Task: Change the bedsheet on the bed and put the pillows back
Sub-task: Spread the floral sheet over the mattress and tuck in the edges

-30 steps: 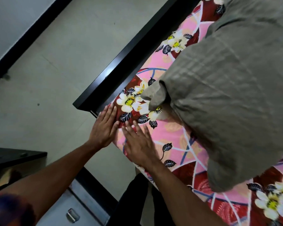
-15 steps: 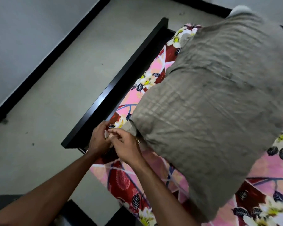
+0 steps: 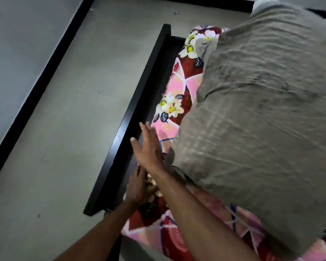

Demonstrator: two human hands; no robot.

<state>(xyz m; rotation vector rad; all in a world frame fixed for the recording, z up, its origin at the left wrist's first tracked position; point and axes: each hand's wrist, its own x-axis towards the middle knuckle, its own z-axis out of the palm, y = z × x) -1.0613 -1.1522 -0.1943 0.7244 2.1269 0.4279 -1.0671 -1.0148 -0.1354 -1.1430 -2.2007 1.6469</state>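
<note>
Creased matt cloth pillow, printed cotton-like bedsheet, smooth dark frame

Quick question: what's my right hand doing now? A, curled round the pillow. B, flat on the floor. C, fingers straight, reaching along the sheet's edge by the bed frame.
C: the right hand has straight fingers stretched along the edge of the sheet beside the black frame, not curled round the pillow.
</note>
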